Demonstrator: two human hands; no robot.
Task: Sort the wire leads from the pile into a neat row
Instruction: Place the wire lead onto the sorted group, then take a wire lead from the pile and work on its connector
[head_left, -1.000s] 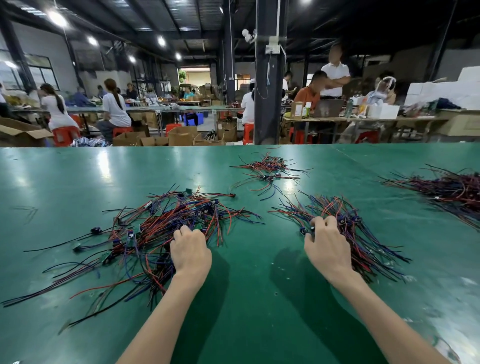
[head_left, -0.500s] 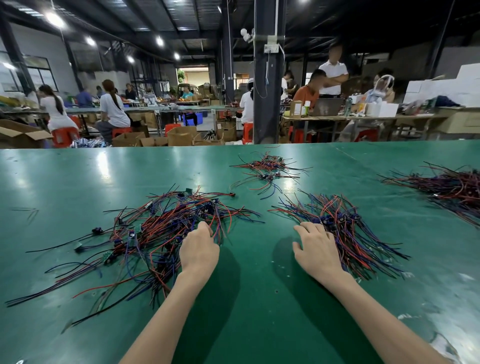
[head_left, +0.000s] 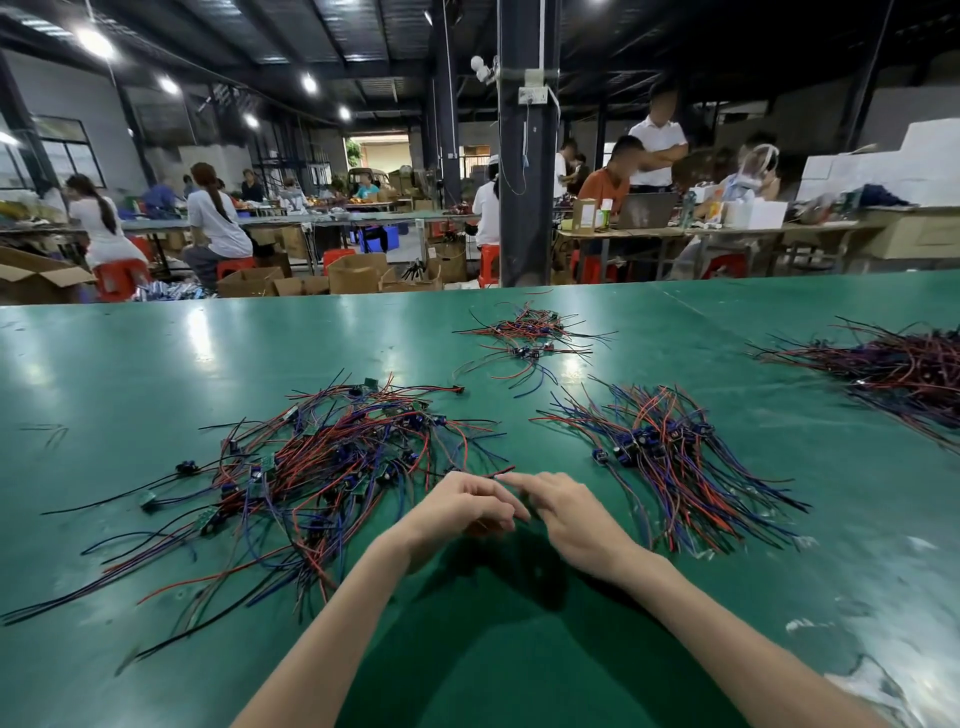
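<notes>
Four wire heaps across green counter: tangled pile near left, combed row near right, kept apart for sorting. Bare lane between, open toward near edge. Left hand and right hand fingertip-to-fingertip at one red lead; pinching or merely touching, cannot tell.

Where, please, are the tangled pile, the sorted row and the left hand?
tangled pile (head_left: 332, 467), head view, its dense middle.
sorted row (head_left: 670, 457), head view, its middle.
left hand (head_left: 457, 512), head view, its back.
</notes>
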